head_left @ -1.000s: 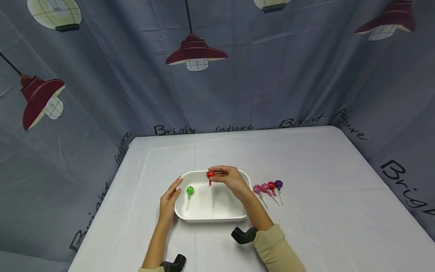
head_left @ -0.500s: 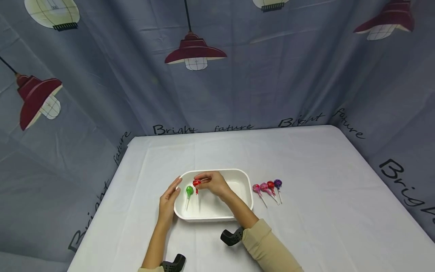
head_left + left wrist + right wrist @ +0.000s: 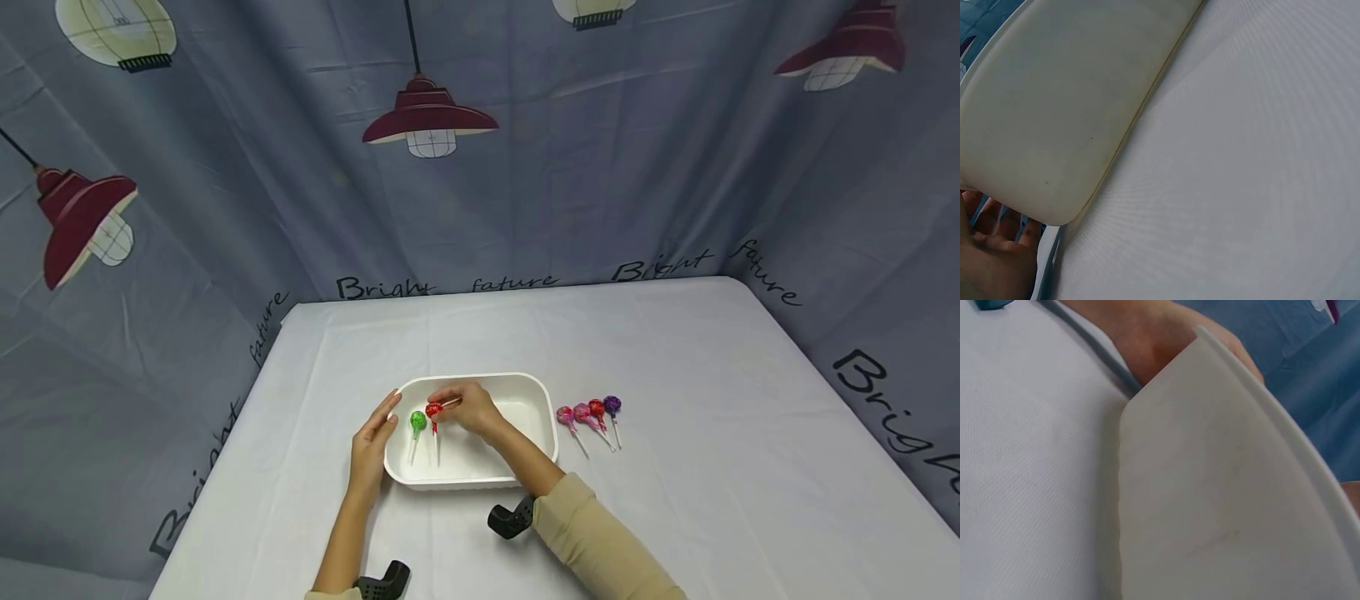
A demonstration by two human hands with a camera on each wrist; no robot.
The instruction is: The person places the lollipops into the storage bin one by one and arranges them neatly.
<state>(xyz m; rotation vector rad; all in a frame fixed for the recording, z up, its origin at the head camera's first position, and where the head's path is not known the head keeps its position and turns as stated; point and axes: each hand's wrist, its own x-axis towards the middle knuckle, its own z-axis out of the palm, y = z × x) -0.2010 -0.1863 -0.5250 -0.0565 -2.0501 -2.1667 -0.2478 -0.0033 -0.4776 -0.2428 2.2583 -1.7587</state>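
While my left hand (image 3: 372, 437), fingers relaxed, touched the left end of the tray (image 3: 487, 458), my right hand (image 3: 471, 408) pinched a red lollipop (image 3: 433, 410) inside, beside a green lollipop (image 3: 417, 420); placing seemed underway, calling next for release.

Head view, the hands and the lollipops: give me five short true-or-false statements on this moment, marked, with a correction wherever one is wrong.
1. The right hand holds a red lollipop by its head. True.
2. The green lollipop lies outside the white tray. False: it lies inside, just left of the red one.
3. The left hand touches the left edge of the tray. True.
4. Four more lollipops lie on the table, right of the tray. True.
5. Of those four, the purple lollipop is closest to the tray. False: it is the farthest, at the right end.
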